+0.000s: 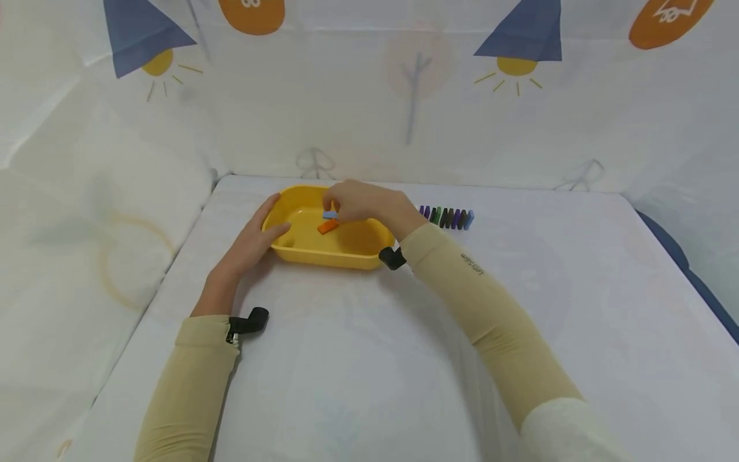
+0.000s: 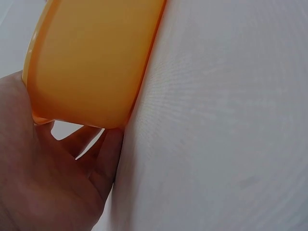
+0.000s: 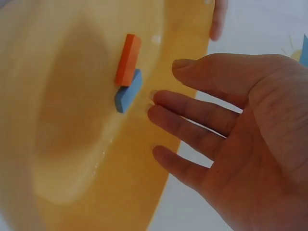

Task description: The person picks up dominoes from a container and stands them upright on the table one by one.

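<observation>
A yellow plastic tub (image 1: 329, 258) stands toward the back left of the table. My left hand (image 1: 248, 244) grips its left end, thumb over the rim and fingers along the outer wall (image 2: 91, 62). Inside lie a small orange block (image 3: 127, 60) and a light blue block (image 3: 128, 94), their ends touching. Over the tub reaches my right hand (image 1: 360, 199). The right wrist view shows its fingers (image 3: 187, 120) spread and slightly bent, just short of the blue block, with nothing between them.
Right of the tub, partly behind my right wrist, several thin blocks (image 1: 447, 217) in purple, green, dark brown and blue stand upright in a row. A white cloth (image 1: 323, 359) covers the table. Patterned white sheeting (image 1: 358, 96) hangs behind it.
</observation>
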Demonstrator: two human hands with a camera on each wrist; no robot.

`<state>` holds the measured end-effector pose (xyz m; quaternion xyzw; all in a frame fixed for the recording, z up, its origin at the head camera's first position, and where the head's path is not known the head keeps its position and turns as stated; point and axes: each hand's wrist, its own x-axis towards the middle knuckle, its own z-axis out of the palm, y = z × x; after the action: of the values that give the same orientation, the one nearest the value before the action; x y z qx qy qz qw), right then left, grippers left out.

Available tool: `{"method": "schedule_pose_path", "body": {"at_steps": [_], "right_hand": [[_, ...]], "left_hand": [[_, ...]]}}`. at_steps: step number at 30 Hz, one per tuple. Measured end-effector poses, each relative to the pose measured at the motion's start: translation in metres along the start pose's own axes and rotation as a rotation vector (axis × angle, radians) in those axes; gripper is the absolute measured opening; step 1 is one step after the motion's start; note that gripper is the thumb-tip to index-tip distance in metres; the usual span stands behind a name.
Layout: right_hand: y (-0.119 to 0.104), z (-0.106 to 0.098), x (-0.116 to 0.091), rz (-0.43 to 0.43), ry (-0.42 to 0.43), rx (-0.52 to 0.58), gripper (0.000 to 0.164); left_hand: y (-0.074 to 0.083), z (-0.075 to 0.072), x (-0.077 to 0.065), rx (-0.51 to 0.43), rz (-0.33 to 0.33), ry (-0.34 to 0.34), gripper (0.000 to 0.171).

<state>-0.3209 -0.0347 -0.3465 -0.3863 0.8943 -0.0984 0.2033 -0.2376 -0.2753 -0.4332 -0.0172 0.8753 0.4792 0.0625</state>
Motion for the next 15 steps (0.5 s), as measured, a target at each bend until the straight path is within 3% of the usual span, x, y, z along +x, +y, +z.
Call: {"method": "schedule_pose_path", "body": {"at_steps": [5, 15], "right_hand": [[-0.006, 0.004, 0.010, -0.006, -0.032, 0.022, 0.043], [-0.012, 0.018, 0.012, 0.015, -0.025, -0.018, 0.022]], "left_hand": [[0.000, -0.001, 0.001, -0.012, 0.005, -0.007, 0.072], [0.002, 0.000, -0.004, -0.007, 0.021, 0.008, 0.070]]}}
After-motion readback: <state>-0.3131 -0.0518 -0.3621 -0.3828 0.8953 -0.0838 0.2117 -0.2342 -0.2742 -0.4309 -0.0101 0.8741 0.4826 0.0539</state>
